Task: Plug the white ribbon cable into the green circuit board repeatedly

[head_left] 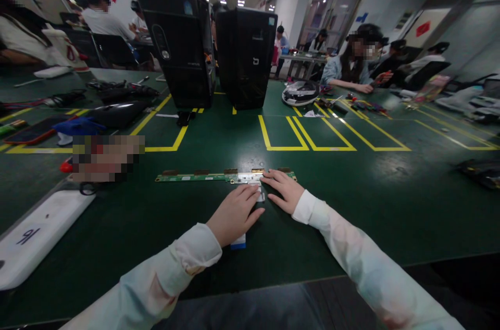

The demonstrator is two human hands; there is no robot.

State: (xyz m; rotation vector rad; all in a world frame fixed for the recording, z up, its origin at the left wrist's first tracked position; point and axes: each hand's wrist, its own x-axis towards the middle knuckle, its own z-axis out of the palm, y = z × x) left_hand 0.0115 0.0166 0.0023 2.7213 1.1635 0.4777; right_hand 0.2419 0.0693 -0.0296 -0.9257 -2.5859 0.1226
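Note:
A long, narrow green circuit board (pixel 191 178) lies flat on the green table in front of me, with brown tabs along its far edge. A white flat ribbon cable (pixel 238 242) with a blue end shows below my left hand (pixel 236 214); the hand covers much of it. The left fingers stretch over a white piece at the board's near edge, the thumb apart from them. My right hand (pixel 284 192) has its fingers spread, their tips on the right part of the board. Contact under the left fingertips is partly hidden.
Two black computer towers (pixel 246 59) stand beyond the board. At left lie a white case (pixel 42 236), a phone (pixel 31 129) and a blue cloth-like item (pixel 80 126). Yellow tape (pixel 287 149) marks the table. A coiled cable bundle (pixel 300 93) and a person (pixel 355 64) are across.

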